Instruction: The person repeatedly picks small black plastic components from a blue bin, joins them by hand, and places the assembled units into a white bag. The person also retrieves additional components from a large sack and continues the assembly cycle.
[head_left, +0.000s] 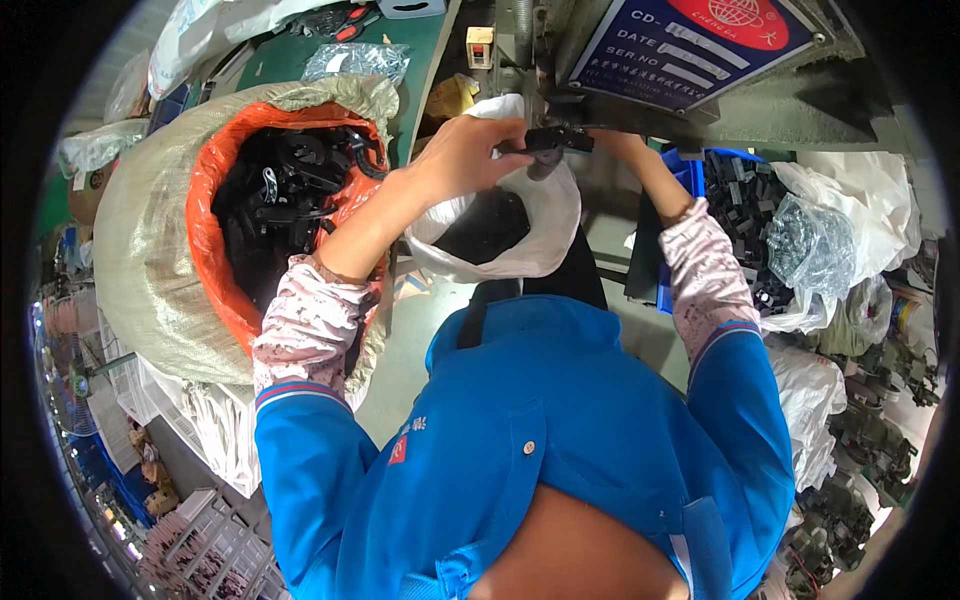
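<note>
My left hand [478, 155] pinches the left end of a small black plastic part [560, 138], its fingers closed. The part sits at the front of a metal machine [820, 110], against a round metal piece [544, 165]. At the part's right end is my right hand [618, 145], its fingers drawn together; the machine's edge partly hides them, and what they pinch does not show clearly. Just below hangs an open white bag [555, 225] with dark contents at its bottom. Left of my left forearm stands a large woven sack [140, 240] with an orange liner [205, 170], full of black plastic parts [290, 185].
A blue bin [665, 290] holding small dark parts [745, 200] stands at the right, with clear plastic bags [810, 245] on it. Behind the sack is a green tabletop [290, 60] with a bubble-wrap packet [357, 63]. A blue-and-red plate [690, 45] is fixed to the machine.
</note>
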